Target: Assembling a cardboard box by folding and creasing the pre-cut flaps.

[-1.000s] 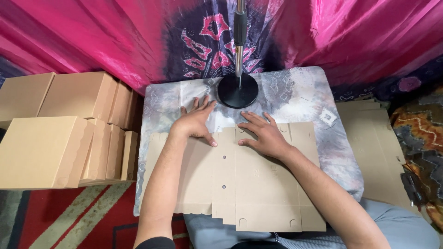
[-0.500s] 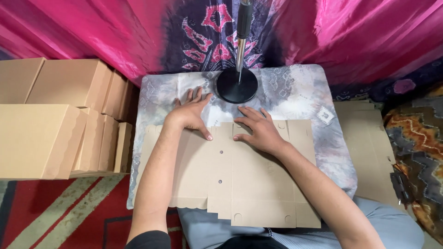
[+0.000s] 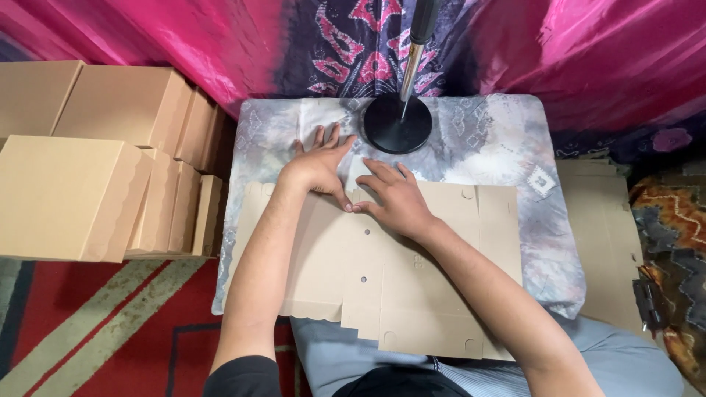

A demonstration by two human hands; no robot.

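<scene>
Lying flat across the near half of the surface is an unfolded cardboard box blank, tan, with small punched holes and scalloped edges; its near edge hangs over the surface toward the person's lap. Both hands press on its far edge. The left hand lies palm down, fingers spread apart and flat, partly on the cardboard and partly on the cloth beyond it, gripping nothing. The right hand rests just beside it, also palm down, fingers loosely apart and extended toward the left, its fingertips meeting the left thumb at the blank's far edge; it too holds nothing.

A mottled grey and white cloth covers the surface. At its far middle stands a round black stand base with a metal pole rising from it, just beyond the left hand's fingertips. Pink and purple patterned fabric hangs behind. On the left, well apart from the blank, sit stacks of folded cardboard boxes. More flat cardboard lies on the right, beside the surface. A red patterned rug covers the floor at near left.
</scene>
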